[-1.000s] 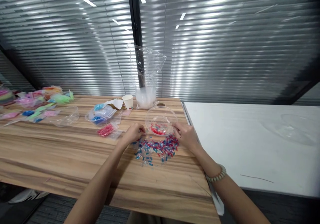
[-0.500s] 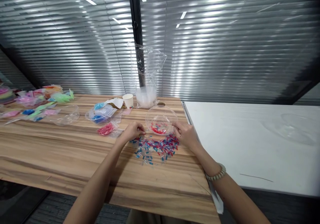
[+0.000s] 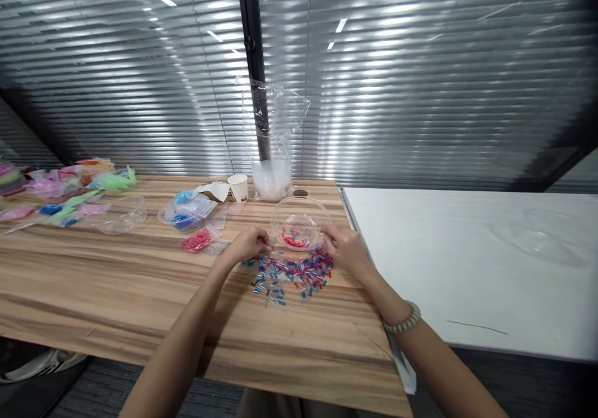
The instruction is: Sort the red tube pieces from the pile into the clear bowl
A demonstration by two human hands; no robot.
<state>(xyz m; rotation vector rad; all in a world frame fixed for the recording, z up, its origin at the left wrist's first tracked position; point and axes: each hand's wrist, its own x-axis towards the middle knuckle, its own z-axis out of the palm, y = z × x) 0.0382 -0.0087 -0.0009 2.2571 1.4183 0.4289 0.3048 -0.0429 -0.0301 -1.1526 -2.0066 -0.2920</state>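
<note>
Several small red, blue and clear tube-like pieces (image 3: pixel 299 271) lie spread on the wooden table. Just behind them is a clear round plastic container (image 3: pixel 301 201) with red and some clear pieces inside, its near side low at the pile. My left hand (image 3: pixel 255 243) is at the pile's left edge, fingers pinched together; whatever is between the fingertips is too small to make out. With thumb and fingers closed on the container's right rim, my right hand (image 3: pixel 337 243) holds it. A beaded bracelet (image 3: pixel 405 319) circles my right wrist.
Left of the pile lie a bag of red pieces (image 3: pixel 197 241) and a clear tub with blue packets (image 3: pixel 187 212). Behind stand a paper cup (image 3: pixel 238 188) and a tall plastic bag (image 3: pixel 273 178). A white table (image 3: pixel 448 262) adjoins on the right.
Both hands stay almost in place. The view has shifted slightly, and a shoe has come into sight under the table at the lower left.
</note>
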